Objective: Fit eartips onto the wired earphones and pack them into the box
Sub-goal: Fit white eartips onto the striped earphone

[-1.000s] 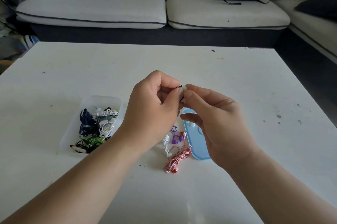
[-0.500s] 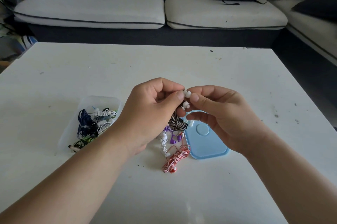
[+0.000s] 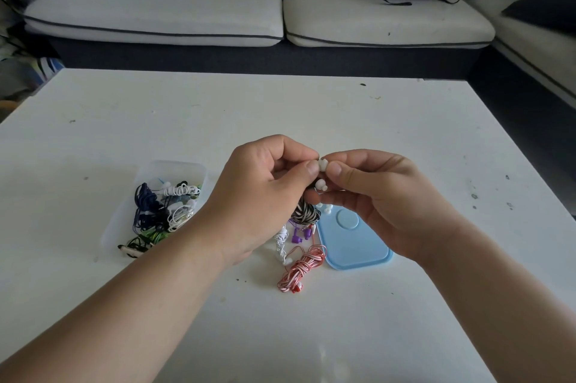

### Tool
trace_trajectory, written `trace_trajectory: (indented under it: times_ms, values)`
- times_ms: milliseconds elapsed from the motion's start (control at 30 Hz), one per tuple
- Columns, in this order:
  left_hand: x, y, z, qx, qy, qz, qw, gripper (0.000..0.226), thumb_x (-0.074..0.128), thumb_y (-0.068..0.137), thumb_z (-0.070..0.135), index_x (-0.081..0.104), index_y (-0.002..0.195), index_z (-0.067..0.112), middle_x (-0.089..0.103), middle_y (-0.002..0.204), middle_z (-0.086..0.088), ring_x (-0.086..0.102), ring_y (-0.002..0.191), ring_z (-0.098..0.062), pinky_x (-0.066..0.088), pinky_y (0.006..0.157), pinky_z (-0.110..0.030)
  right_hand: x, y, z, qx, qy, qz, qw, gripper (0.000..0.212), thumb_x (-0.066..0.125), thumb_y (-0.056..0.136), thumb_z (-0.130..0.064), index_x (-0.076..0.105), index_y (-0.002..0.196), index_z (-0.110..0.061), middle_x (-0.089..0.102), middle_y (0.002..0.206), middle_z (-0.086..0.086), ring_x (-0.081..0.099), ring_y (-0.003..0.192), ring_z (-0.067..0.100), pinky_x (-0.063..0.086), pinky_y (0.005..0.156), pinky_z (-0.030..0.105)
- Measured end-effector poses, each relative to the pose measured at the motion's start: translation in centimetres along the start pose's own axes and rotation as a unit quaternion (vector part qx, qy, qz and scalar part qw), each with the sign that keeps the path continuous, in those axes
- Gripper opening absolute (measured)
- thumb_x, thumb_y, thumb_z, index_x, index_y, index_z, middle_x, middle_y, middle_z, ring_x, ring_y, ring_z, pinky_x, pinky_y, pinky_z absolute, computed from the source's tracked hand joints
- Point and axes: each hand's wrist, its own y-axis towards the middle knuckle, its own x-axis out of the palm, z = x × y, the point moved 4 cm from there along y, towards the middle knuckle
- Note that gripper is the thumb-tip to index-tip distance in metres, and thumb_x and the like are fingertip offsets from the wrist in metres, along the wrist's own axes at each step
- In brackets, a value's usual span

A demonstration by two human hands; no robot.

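A white eartip (image 3: 322, 164) is pinched by the right hand (image 3: 383, 202) and pressed against the left hand (image 3: 265, 195), in which black-and-white striped earphones (image 3: 305, 214) are held above a white table (image 3: 218, 108). Beneath are laid a blue lid (image 3: 355, 245), a red-and-white bundle (image 3: 300, 269) and a clear box (image 3: 171, 164) of coiled earphones

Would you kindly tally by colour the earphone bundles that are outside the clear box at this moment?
Black-and-white striped earphones: 1, held up in the left hand
Purple earphones: 1
White earphones: 1
Red-and-white earphones: 1
Total: 4
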Motion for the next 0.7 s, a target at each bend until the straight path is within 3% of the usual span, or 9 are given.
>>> trace_trajectory:
  times_ms: [167, 367, 500, 600, 700]
  values:
    - [0.2, 0.0, -0.3, 0.01, 0.02, -0.002, 1.0, 0.012, 0.068, 0.097, 0.005, 0.076, 0.098, 0.015, 0.079, 0.084, -0.004, 0.076, 0.079, -0.021, 0.063, 0.087, -0.047, 0.1, 0.0, 0.0, 0.016, 0.035, -0.021, 0.999, 0.022, 0.068, 0.083, -0.006, 0.073, 0.099, 0.008, 0.071, 0.088, 0.024, 0.072, 0.084, 0.04, 0.061, 0.088, 0.042]
    - [0.3, -0.2, -0.2, 0.046, 0.024, 0.023, 0.998, 0.014, 0.067, 0.096, 0.001, 0.073, 0.099, 0.013, 0.08, 0.09, -0.001, 0.077, 0.086, -0.015, 0.061, 0.081, -0.028, 1.0, -0.2, 0.6, 0.009, 0.105, 0.001, 0.994, 0.024, 0.067, 0.082, -0.007, 0.071, 0.099, 0.01, 0.068, 0.099, 0.026, 0.07, 0.088, 0.03, 0.061, 0.083, 0.033]
    - [0.3, -0.4, 0.1, 0.056, 0.014, 0.028, 0.998, 0.013, 0.067, 0.096, -0.001, 0.071, 0.098, 0.012, 0.079, 0.088, -0.005, 0.077, 0.077, -0.021, 0.063, 0.076, -0.037, 1.9, -0.1, 1.4, 0.039, 0.154, -0.048, 0.986, 0.018, 0.059, 0.096, -0.009, 0.065, 0.103, 0.007, 0.059, 0.094, 0.015, 0.058, 0.082, 0.023, 0.05, 0.1, 0.042]
    - [0.1, -0.3, 0.2, 0.048, 0.025, 0.014, 0.998, 0.014, 0.067, 0.096, 0.001, 0.073, 0.098, 0.014, 0.079, 0.086, -0.003, 0.077, 0.077, -0.021, 0.063, 0.076, -0.035, 1.2, -0.1, 0.8, 0.052, 0.142, -0.046, 0.987, 0.016, 0.062, 0.092, -0.007, 0.068, 0.102, 0.004, 0.063, 0.09, 0.015, 0.066, 0.082, 0.023, 0.056, 0.092, 0.035]
    - [0.0, -0.1, 0.1, 0.02, 0.025, 0.024, 0.999, 0.015, 0.069, 0.096, 0.004, 0.075, 0.097, 0.018, 0.079, 0.085, 0.0, 0.076, 0.082, -0.015, 0.06, 0.083, -0.032, 0.5, -0.3, 0.0, 0.01, 0.079, -0.001, 0.997, 0.022, 0.071, 0.081, -0.008, 0.072, 0.096, 0.007, 0.07, 0.088, 0.022, 0.074, 0.085, 0.034, 0.061, 0.085, 0.039]
